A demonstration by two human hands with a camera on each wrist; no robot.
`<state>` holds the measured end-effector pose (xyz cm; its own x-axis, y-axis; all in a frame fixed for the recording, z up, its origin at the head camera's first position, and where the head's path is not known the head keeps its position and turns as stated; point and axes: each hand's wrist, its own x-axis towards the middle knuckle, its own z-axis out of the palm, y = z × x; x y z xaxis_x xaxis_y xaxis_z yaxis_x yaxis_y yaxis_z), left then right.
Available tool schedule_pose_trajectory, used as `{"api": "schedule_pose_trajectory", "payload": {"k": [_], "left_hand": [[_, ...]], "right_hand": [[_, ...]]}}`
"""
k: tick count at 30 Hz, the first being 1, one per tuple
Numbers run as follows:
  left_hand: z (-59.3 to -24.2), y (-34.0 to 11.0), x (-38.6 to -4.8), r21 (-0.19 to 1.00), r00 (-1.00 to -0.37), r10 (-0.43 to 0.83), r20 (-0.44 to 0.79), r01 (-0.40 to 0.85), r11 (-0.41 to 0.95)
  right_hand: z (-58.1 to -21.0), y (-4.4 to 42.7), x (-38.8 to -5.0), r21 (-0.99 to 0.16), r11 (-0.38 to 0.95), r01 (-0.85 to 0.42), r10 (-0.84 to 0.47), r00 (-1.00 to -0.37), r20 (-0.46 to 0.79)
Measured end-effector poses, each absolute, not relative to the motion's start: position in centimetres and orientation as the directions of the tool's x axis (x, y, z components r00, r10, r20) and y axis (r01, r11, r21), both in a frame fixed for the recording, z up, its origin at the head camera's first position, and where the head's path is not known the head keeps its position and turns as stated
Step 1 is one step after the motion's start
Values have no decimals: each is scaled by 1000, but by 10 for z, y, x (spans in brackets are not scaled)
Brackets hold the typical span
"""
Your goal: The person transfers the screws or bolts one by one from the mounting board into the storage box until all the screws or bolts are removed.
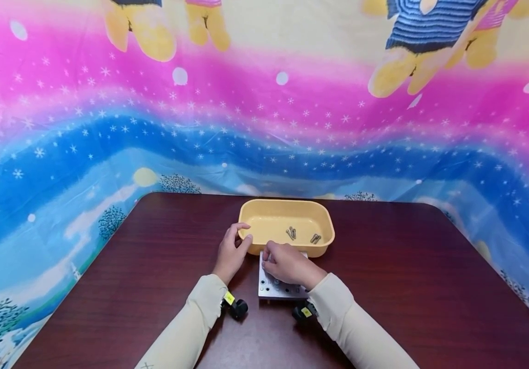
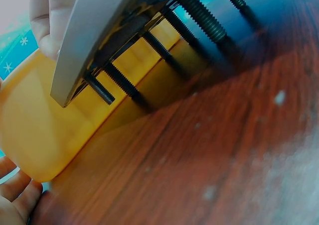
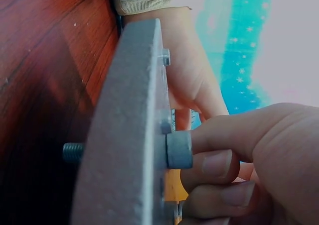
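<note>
A thick metal plate (image 1: 268, 291) stands above the tabletop, with several bolts through it. Their threaded shanks (image 2: 199, 13) stick out underneath in the left wrist view. My right hand (image 1: 289, 264) is over the plate, its fingers curled. In the right wrist view, its fingertips pinch the round head of a bolt (image 3: 179, 149) at the plate's upper face. Left of the plate, my left hand (image 1: 233, 253) holds the near left rim of a yellow plastic basin (image 1: 326, 225) between thumb and fingers. Part of the plate is hidden under the right hand.
Inside the basin lie two small groups of loose bolts (image 1: 292, 233), one nearer its right end. The dark red wooden table (image 1: 398, 266) extends on both sides. Behind it hangs a printed cloth (image 1: 264, 118). A small black camera (image 1: 238, 308) is strapped to each wrist.
</note>
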<state>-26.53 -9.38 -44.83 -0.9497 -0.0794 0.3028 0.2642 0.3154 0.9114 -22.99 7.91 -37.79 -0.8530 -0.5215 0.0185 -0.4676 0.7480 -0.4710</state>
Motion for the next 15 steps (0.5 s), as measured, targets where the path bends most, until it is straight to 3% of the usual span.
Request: {"api": "schedule_pose_trajectory", "payload": {"k": [15], "left_hand": [[-450, -94, -267, 918, -954, -81, 288, 251, 306]], "right_hand": [[-380, 77, -230, -450, 768, -456, -509, -861, 5]]}}
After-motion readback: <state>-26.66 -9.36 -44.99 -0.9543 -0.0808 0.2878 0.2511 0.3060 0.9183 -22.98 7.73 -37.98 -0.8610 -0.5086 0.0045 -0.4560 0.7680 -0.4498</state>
